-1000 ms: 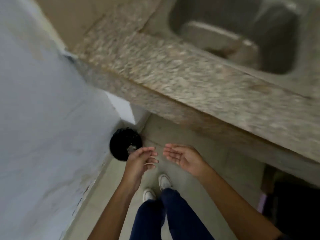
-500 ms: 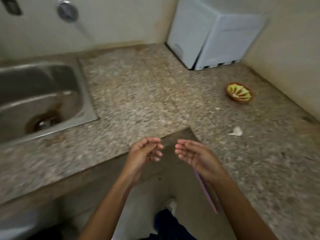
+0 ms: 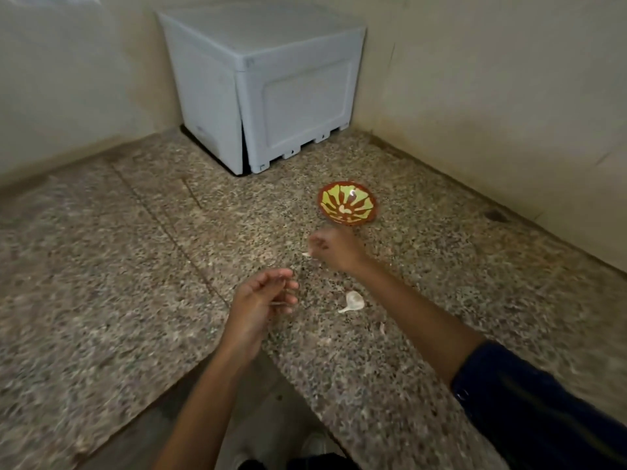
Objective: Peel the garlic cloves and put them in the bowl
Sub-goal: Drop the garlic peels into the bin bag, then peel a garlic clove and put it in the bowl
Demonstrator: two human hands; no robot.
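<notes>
The garlic clove point(image 3: 353, 301) is whitish with a papery tail, lying on the speckled desk point(image 3: 441, 273) between both hands. The right hand point(image 3: 334, 248) hovers near the red-and-yellow bowl point(image 3: 347, 203), its grip curled and blurry, so can't tell what it holds. The left hand point(image 3: 259, 301) grip is loose, holding nothing.

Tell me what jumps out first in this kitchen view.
The red and yellow-green patterned bowl stands out on the speckled counter, just beyond the right hand. A big pale box fills the corner. A garlic piece lies between the forearms.
</notes>
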